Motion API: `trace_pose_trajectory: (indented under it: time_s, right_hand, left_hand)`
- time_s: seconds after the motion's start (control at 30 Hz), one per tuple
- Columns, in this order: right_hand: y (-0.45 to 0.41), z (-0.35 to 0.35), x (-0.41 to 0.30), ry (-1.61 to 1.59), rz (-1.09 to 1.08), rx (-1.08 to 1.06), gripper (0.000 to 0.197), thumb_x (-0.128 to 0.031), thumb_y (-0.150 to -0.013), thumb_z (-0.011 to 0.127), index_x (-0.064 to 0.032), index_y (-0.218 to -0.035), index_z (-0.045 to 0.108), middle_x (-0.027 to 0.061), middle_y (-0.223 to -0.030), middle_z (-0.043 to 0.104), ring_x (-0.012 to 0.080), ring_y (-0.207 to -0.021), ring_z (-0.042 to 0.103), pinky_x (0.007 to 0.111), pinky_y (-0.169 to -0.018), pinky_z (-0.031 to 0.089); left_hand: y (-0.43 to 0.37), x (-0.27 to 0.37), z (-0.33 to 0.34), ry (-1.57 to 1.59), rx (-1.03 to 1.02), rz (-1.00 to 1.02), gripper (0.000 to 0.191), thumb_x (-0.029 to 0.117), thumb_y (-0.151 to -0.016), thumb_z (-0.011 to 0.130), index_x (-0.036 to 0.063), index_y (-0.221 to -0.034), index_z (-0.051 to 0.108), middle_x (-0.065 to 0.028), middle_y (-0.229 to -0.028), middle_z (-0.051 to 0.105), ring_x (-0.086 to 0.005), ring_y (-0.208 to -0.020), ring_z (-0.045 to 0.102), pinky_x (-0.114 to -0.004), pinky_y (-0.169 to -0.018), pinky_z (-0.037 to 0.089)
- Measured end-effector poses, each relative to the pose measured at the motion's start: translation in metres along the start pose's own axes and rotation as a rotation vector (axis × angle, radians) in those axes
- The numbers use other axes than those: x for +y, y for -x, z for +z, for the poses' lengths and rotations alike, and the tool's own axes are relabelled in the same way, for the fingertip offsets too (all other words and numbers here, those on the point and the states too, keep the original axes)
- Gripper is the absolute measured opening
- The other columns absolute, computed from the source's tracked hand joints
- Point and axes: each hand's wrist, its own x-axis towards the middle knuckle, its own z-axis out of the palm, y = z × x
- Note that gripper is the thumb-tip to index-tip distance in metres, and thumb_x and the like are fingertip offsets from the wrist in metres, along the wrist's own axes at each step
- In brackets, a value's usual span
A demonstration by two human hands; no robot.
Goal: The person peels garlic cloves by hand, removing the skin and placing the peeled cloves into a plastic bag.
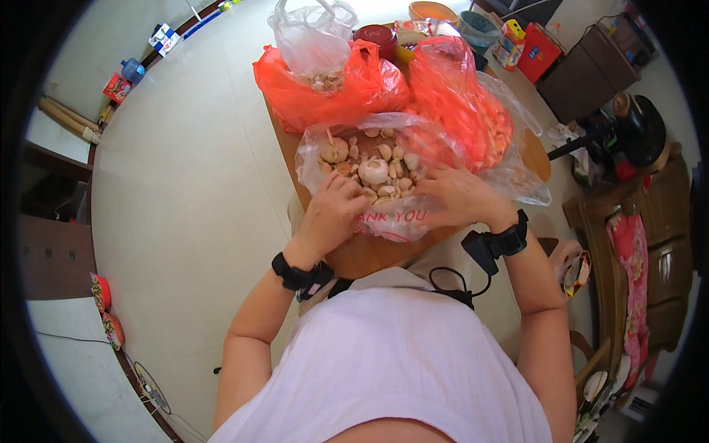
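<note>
A clear plastic bag with red print lies spread on the wooden table, its mouth facing up. Inside are a whole garlic bulb, a second bulb at the left and several loose garlic cloves. My left hand rests on the bag's near left edge, fingers bent beside the cloves. At the near right edge, my right hand lies over the plastic with its fingertips by the garlic. Whether either hand pinches the plastic is not clear, as the fingertips are partly hidden.
Behind stand a red plastic bag with a whitish bag of garlic skins in it, and another red bag, filled. Farther back are a dark red lidded container and a clear tub. A black fan stands right.
</note>
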Motion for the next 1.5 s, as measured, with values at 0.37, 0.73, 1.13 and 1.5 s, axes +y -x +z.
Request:
trace_pose_trajectory:
  time_s: [0.37, 0.73, 1.13, 1.5]
  right_hand:
    - [-0.012, -0.037, -0.004, 0.064, -0.018, 0.750, 0.012, -0.008, -0.072, 0.058, -0.0055, -0.084, 0.056, 0.0148, -0.084, 0.057, 0.0336, -0.084, 0.056, 0.046, -0.095, 0.035]
    - [0.029, -0.001, -0.016, 0.316, -0.106, 0.198, 0.014, -0.019, -0.079, 0.060, -0.0067, -0.086, 0.060, 0.0107, -0.082, 0.058, 0.0268, -0.089, 0.056, 0.043, -0.093, 0.036]
    - [-0.037, 0.034, -0.015, 0.195, -0.026, 0.468, 0.018, -0.015, -0.081, 0.060, -0.0038, -0.096, 0.059, 0.0138, -0.085, 0.058, 0.0322, -0.078, 0.059, 0.040, -0.067, 0.048]
    - [-0.105, 0.051, 0.008, -0.009, -0.007, 0.610, 0.020, -0.014, -0.076, 0.065, -0.0062, -0.093, 0.058, 0.0130, -0.089, 0.060, 0.0314, -0.082, 0.059, 0.039, -0.073, 0.047]
  left_hand:
    - [-0.040, -0.017, -0.041, 0.237, 0.446, -0.222, 0.020, -0.006, -0.066, 0.057, 0.0049, -0.082, 0.062, -0.0100, -0.087, 0.061, -0.0301, -0.083, 0.058, -0.039, -0.072, 0.047]
    - [0.025, 0.009, -0.013, 0.044, -0.095, 0.004, 0.014, 0.009, -0.070, 0.067, 0.0069, -0.084, 0.065, -0.0054, -0.094, 0.061, -0.0241, -0.095, 0.056, -0.048, -0.100, 0.035]
    - [0.007, 0.005, -0.006, 0.151, 0.167, -0.239, 0.008, 0.014, -0.080, 0.062, 0.0059, -0.083, 0.063, -0.0092, -0.082, 0.060, -0.0288, -0.081, 0.058, -0.040, -0.078, 0.045]
    - [-0.012, -0.013, 0.005, 0.429, 0.345, -0.478, 0.017, 0.008, -0.082, 0.061, 0.0025, -0.097, 0.062, -0.0148, -0.091, 0.062, -0.0328, -0.078, 0.060, -0.036, -0.068, 0.049]
